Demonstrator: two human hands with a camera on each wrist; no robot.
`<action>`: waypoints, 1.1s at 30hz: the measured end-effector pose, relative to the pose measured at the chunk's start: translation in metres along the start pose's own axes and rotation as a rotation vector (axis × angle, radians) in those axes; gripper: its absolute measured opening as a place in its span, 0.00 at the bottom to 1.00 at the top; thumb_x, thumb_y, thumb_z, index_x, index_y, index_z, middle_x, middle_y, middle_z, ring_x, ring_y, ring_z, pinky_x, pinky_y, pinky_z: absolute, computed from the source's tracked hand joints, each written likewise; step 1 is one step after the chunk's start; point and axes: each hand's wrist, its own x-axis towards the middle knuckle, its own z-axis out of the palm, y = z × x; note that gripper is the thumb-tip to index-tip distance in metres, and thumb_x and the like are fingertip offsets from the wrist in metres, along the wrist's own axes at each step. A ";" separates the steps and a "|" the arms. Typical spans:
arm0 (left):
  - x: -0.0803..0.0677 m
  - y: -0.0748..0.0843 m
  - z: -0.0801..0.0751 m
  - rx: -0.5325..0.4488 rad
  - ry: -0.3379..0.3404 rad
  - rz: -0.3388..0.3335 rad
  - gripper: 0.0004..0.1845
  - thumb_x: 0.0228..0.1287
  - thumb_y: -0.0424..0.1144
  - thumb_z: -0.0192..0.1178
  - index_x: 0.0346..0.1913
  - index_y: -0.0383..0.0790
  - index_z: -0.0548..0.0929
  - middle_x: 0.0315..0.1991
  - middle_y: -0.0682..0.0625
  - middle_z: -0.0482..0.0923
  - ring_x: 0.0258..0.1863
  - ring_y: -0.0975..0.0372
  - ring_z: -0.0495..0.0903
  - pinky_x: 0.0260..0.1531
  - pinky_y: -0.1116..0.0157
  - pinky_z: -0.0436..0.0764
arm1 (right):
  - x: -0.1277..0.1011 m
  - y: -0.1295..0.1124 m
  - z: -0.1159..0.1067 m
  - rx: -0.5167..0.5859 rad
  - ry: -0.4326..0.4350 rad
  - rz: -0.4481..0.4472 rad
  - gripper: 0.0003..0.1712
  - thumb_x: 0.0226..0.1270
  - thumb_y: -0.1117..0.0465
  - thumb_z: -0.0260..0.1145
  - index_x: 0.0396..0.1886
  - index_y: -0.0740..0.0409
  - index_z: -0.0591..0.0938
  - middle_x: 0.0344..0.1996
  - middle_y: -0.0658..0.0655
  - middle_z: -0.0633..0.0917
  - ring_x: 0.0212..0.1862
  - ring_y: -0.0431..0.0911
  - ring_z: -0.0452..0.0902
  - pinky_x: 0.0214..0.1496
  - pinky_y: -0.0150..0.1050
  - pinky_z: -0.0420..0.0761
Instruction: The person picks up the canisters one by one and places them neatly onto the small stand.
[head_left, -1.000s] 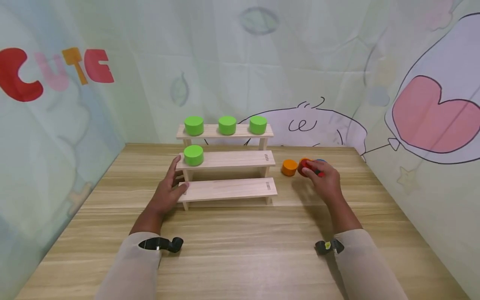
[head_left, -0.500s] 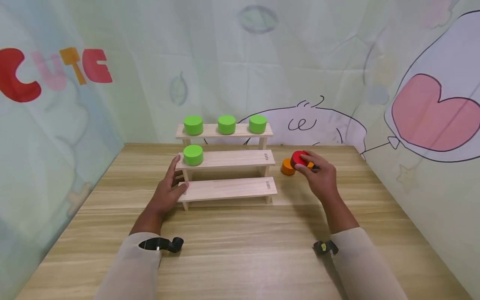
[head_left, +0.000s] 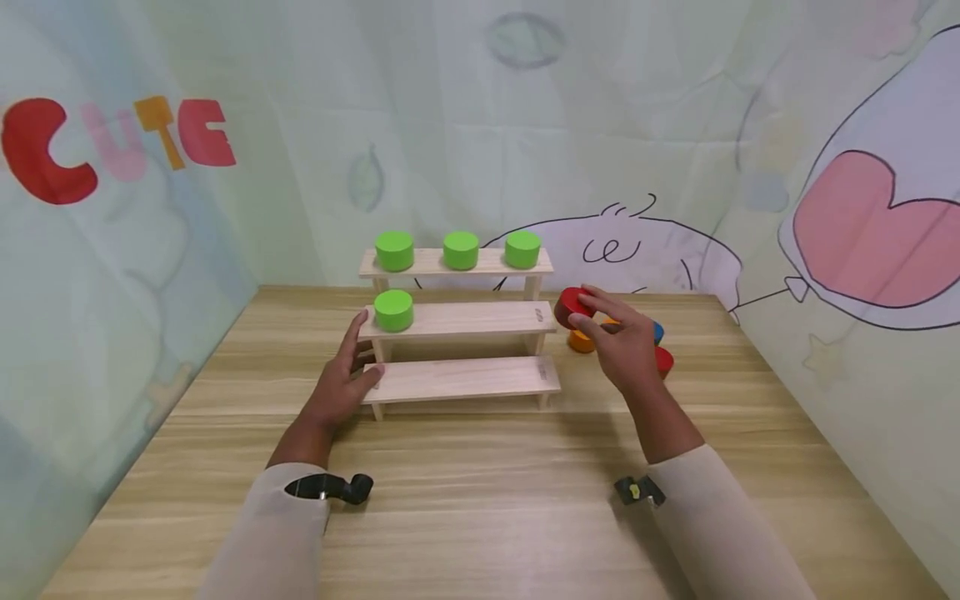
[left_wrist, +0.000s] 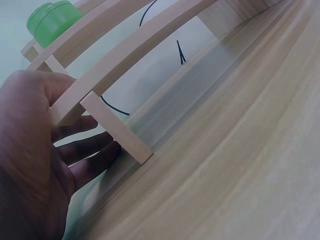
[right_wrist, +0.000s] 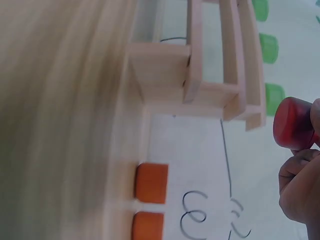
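Stand (head_left: 461,379): three boards of pale wood rising like small steps toward the printed backdrop (head_left: 435,158), planted on the table (head_left: 480,508).
Top board: three green discs (head_left: 461,251) in a spaced row along the highest level of the stand.
Middle board: one more green piece (head_left: 393,311) at the stand's left end; the remaining length is bare, as is the lowest board.
Red disc (head_left: 570,310): held up just beside the stand's right end, about level with the middle board; I see no contact between them.
Right hand (head_left: 626,346): pinching that red disc between thumb and fingers.
Left hand (head_left: 341,389): wrapped around the stand's left end, thumb on the lowest board; I'd say it is steadying the frame.
Off to the stand's right: two orange discs (right_wrist: 151,183), a blue piece (head_left: 658,332) and a second red piece (head_left: 663,362), the last two partly hidden behind the hand.
Progress: partway, by my reckoning; four greens seated, one red in hand, at least four pieces left off the stand.
Shapes: short, thick cylinders, flat-topped, smoothly coloured.
Surfaces: straight-edged, unpainted boards; long streaky grain across the table; soft creases in the backdrop.
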 end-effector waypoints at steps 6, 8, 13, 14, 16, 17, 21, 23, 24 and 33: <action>0.000 -0.002 -0.002 0.014 0.000 -0.015 0.50 0.81 0.35 0.57 0.91 0.64 0.37 0.80 0.24 0.64 0.77 0.29 0.70 0.77 0.28 0.66 | 0.008 -0.015 0.016 0.046 -0.052 -0.011 0.25 0.73 0.58 0.77 0.68 0.55 0.88 0.73 0.55 0.84 0.79 0.52 0.75 0.52 0.22 0.82; 0.000 -0.002 -0.003 0.017 0.002 -0.009 0.50 0.81 0.35 0.57 0.91 0.64 0.37 0.80 0.24 0.64 0.77 0.29 0.70 0.77 0.28 0.65 | 0.011 -0.020 0.022 0.084 -0.068 0.000 0.25 0.73 0.59 0.77 0.68 0.54 0.88 0.73 0.55 0.84 0.79 0.51 0.75 0.53 0.23 0.83; -0.001 -0.004 -0.006 0.026 0.008 -0.006 0.50 0.82 0.34 0.56 0.91 0.64 0.37 0.80 0.24 0.64 0.77 0.29 0.70 0.77 0.28 0.66 | 0.018 -0.034 0.039 0.156 -0.110 0.055 0.25 0.72 0.60 0.77 0.68 0.50 0.89 0.73 0.50 0.84 0.78 0.49 0.76 0.56 0.26 0.86; -0.001 -0.004 -0.006 0.028 0.009 -0.007 0.50 0.82 0.34 0.56 0.91 0.64 0.37 0.80 0.23 0.64 0.77 0.29 0.70 0.77 0.28 0.66 | 0.019 -0.036 0.043 0.160 -0.118 0.063 0.25 0.72 0.60 0.77 0.67 0.50 0.89 0.73 0.49 0.84 0.78 0.48 0.76 0.57 0.26 0.86; -0.002 -0.004 -0.007 0.031 0.013 -0.009 0.50 0.82 0.34 0.56 0.91 0.64 0.37 0.80 0.23 0.65 0.77 0.29 0.70 0.76 0.28 0.67 | 0.022 -0.039 0.050 0.164 -0.139 0.069 0.25 0.72 0.60 0.78 0.68 0.49 0.89 0.73 0.48 0.84 0.78 0.48 0.76 0.57 0.26 0.86; -0.002 -0.004 -0.007 0.030 0.013 -0.009 0.50 0.82 0.34 0.56 0.91 0.65 0.37 0.79 0.23 0.65 0.77 0.29 0.70 0.76 0.28 0.67 | 0.023 -0.040 0.053 0.167 -0.147 0.064 0.25 0.72 0.60 0.78 0.67 0.50 0.89 0.73 0.48 0.84 0.78 0.48 0.76 0.56 0.26 0.86; -0.003 -0.004 -0.007 0.022 0.008 0.005 0.50 0.81 0.33 0.57 0.91 0.63 0.38 0.79 0.23 0.66 0.76 0.29 0.71 0.75 0.28 0.68 | 0.029 -0.038 0.066 0.187 -0.173 0.039 0.24 0.70 0.61 0.79 0.66 0.54 0.89 0.71 0.49 0.86 0.77 0.50 0.77 0.53 0.26 0.86; -0.003 -0.004 -0.006 0.019 0.004 0.012 0.51 0.81 0.33 0.57 0.91 0.62 0.38 0.78 0.23 0.66 0.76 0.29 0.72 0.76 0.29 0.68 | 0.031 -0.037 0.072 0.192 -0.186 0.023 0.24 0.70 0.62 0.79 0.65 0.56 0.90 0.71 0.51 0.86 0.76 0.50 0.78 0.53 0.26 0.85; -0.002 -0.003 -0.006 0.019 0.004 0.013 0.51 0.81 0.33 0.57 0.91 0.62 0.38 0.78 0.23 0.66 0.76 0.29 0.72 0.76 0.29 0.68 | 0.032 -0.037 0.076 0.192 -0.194 0.016 0.24 0.70 0.63 0.79 0.65 0.56 0.90 0.71 0.51 0.86 0.76 0.50 0.78 0.53 0.26 0.85; -0.001 0.001 -0.005 0.012 0.004 0.007 0.51 0.81 0.33 0.57 0.91 0.63 0.38 0.79 0.23 0.65 0.77 0.29 0.71 0.76 0.29 0.67 | 0.035 -0.040 0.103 0.110 -0.267 -0.048 0.25 0.69 0.60 0.80 0.64 0.54 0.90 0.72 0.51 0.85 0.73 0.52 0.80 0.52 0.36 0.85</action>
